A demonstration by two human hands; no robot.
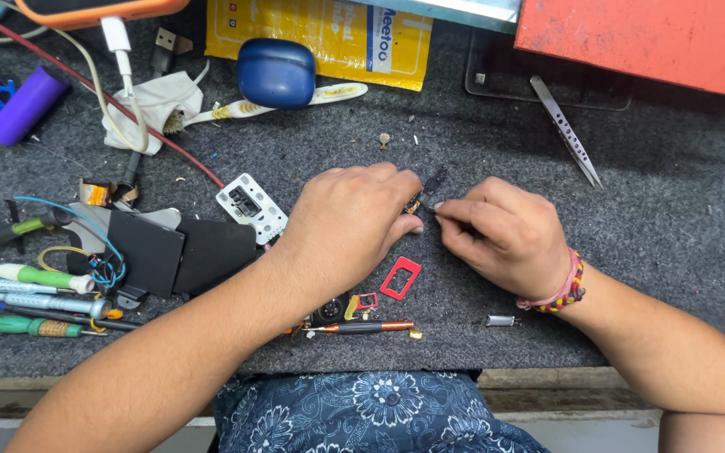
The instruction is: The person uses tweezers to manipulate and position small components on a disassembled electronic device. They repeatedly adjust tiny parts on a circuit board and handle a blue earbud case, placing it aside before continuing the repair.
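My left hand and my right hand meet over a grey felt mat. Between their fingertips is a tiny dark electronic part with a small gold piece at its lower end. Both hands pinch it from opposite sides, close above the mat. A red plastic frame lies just below my left hand. A copper-tipped precision screwdriver rests near the mat's front edge, beside small black and red parts partly hidden under my left forearm.
Metal tweezers lie at the back right under an orange-red box. A blue earbud case, toothbrush, white cloth and cables sit at the back. Several screwdrivers and black phone parts fill the left. A small silver part lies front right.
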